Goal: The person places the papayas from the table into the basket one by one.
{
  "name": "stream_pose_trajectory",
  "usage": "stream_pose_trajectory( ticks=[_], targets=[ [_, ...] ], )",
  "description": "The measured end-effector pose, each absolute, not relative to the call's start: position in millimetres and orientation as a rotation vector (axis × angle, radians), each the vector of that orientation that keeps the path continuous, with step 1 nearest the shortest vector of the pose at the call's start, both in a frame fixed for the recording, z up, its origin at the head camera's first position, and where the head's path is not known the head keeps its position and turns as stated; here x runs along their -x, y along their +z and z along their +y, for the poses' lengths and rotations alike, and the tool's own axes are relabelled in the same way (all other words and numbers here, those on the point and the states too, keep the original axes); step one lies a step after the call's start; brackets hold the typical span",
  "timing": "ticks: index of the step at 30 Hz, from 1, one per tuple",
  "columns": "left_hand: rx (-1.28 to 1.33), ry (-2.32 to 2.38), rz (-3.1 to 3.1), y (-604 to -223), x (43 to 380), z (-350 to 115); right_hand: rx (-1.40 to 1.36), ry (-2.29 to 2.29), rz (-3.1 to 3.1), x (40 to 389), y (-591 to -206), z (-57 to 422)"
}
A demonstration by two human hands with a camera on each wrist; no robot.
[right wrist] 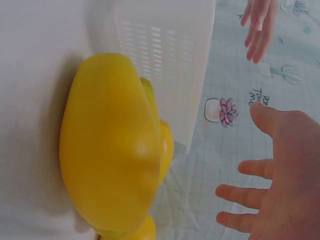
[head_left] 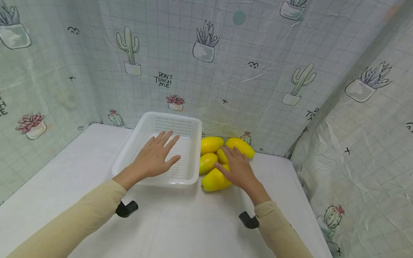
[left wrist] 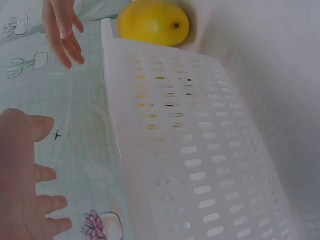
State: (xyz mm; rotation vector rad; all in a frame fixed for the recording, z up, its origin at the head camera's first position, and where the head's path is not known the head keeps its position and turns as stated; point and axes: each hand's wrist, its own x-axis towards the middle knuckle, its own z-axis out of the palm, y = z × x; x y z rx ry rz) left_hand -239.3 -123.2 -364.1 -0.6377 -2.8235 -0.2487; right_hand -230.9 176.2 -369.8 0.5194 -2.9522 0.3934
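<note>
Above the white plastic basket (head_left: pixel 193 172), my left hand (head_left: pixel 156 156) is held with its fingers spread, holding nothing. The basket has slotted walls, and no fruit shows inside it. Several smooth yellow oval fruits, mango-like in shape, lie bunched against its right side; the nearest yellow fruit (head_left: pixel 214 180) is the largest in the right wrist view. My right hand (head_left: pixel 238 168) hovers over this group with loosely extended fingers and partly hides some of the fruits. In the right wrist view, a gap separates my right hand (right wrist: pixel 290 175) from the large yellow fruit (right wrist: pixel 110 150).
A white table (head_left: pixel 180 225) carries the basket and the fruits. Behind it and at both sides hangs a grid-patterned curtain (head_left: pixel 232 89) printed with potted cacti. A black curved piece (head_left: pixel 127 209) is at my left wrist, and another black piece (head_left: pixel 249 220) at my right.
</note>
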Motion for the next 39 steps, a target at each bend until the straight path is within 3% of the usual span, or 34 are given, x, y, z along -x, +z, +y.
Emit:
stream_pose_trajectory(
  ticks=[39],
  targets=[
    [0.622,-0.426,-2.768,-363,241,-155,-0.400,0.599,-2.973,234,-383,187]
  ],
)
